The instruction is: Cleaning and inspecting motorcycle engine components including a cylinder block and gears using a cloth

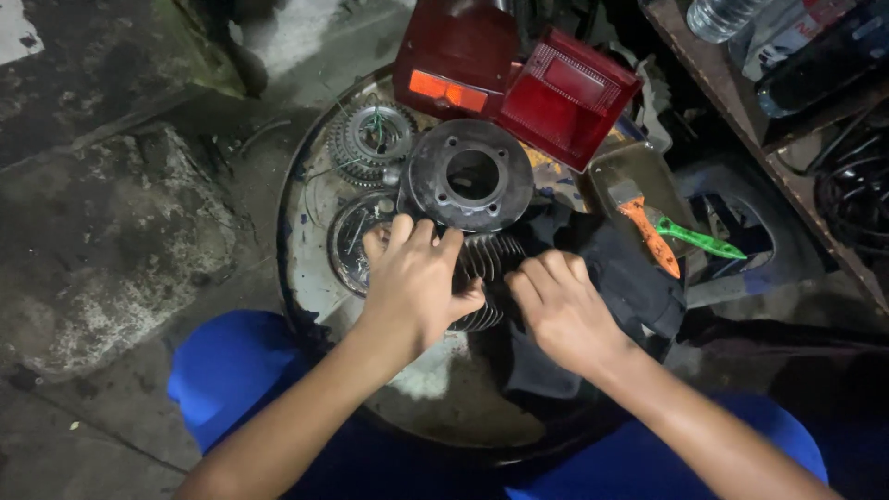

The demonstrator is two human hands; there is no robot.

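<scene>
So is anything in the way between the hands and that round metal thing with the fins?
Nothing visible is. The left hand already grips the finned metal cylinder from its left side, fingers on the fins. The right hand rests at the fins' right edge, partly on the dark cloth beside it.

Left hand (pixel 417 282) fingers curled, gripping; right hand (pixel 560 310) curled, knuckles up; forearms converging.
</scene>
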